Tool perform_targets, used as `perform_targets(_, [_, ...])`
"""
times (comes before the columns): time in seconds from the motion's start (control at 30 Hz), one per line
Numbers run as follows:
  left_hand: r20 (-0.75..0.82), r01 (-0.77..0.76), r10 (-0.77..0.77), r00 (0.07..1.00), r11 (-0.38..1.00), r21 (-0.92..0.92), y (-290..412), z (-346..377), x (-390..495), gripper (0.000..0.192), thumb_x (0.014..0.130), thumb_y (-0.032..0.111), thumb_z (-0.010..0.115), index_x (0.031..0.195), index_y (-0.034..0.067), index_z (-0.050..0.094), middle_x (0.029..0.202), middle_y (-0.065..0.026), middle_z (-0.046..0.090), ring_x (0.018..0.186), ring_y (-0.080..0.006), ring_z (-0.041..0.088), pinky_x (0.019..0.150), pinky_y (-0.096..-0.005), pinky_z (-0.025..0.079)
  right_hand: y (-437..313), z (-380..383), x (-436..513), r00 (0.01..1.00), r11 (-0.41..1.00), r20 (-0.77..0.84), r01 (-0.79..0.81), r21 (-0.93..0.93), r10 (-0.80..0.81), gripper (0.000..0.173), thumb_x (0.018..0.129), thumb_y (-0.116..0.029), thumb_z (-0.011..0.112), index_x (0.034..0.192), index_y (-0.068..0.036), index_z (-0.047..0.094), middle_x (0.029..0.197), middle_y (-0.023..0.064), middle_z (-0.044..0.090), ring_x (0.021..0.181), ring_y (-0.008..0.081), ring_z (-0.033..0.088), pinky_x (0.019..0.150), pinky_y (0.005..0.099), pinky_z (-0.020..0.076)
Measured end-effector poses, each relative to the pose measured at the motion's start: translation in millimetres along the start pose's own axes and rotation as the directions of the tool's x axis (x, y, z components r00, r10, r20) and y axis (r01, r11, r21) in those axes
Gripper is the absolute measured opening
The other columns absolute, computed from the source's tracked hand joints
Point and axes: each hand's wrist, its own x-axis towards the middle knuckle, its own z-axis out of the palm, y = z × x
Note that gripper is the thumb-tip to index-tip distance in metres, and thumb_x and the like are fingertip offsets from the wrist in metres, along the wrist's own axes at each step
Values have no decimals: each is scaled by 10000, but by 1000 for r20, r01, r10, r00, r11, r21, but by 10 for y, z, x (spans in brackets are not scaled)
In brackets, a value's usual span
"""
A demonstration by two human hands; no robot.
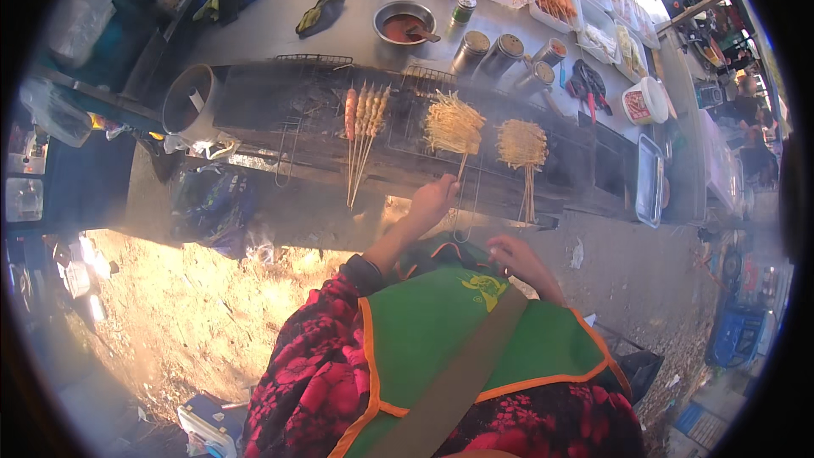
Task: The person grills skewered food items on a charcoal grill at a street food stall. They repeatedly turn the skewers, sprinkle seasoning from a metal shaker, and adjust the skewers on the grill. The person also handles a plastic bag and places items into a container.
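Note:
My left hand [435, 199] pinches the sticks of a bundle of skewers [454, 124], whose thin pale strands look like enoki mushrooms. The food end rests over the charcoal grill [407, 159]. A second bundle of similar skewers [522, 143] lies to the right, sticks pointing towards me. Further left are several skewers of meat-like pieces [367, 114], one with a pink sausage [350, 116]. In front of my green apron [439, 318], my right hand [510, 256] is raised with loosely bent fingers, and nothing shows in it.
Behind the grill stand a steel bowl of red sauce [404, 24], shaker tins [470, 51] and a white tub [645, 102]. Trays of skewers [553, 0] line the far side. A metal pot [189, 102] is left, a steel tray [649, 179] right. Smoke hazes the grill.

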Motion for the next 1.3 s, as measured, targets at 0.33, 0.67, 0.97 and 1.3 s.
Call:
perform_targets(0.33, [-664,434,-394,635,894,-115,-1693,-2267,-684,359,920,255,520,1190,20,481,1050,-145,605,938,-274,606,755,-371,491,-50,135,70,998,999,47,-36,-26,38,289,884,-166,548,1136,-24,554,824,66,628,599,117,586,544,277,479])
perform_targets(0.67, [-257,21,-625,737,401,-916,-2417,-2303,-726,219,977,289,413,1009,103,523,1001,-73,661,837,-167,666,575,-258,531,-328,508,270,992,994,123,3,-110,10,284,889,-187,559,1140,-54,554,825,58,627,641,102,573,578,271,469])
perform_targets(0.97, [-210,-142,-594,777,160,-977,-2908,-2809,-788,472,964,467,332,1209,93,486,1192,-140,577,1046,-238,595,796,-356,519,-265,581,174,1000,999,10,-14,-30,14,285,885,-193,569,1131,-51,559,776,35,601,616,91,547,550,253,450])
perform_targets(1.3, [341,437,-344,875,257,-862,-1618,-1109,-409,370,957,371,436,1174,73,474,1003,-99,628,771,-157,612,602,-280,485,-295,690,223,998,999,34,-52,5,52,281,888,-185,569,1133,-48,553,718,35,587,568,85,518,493,245,410])
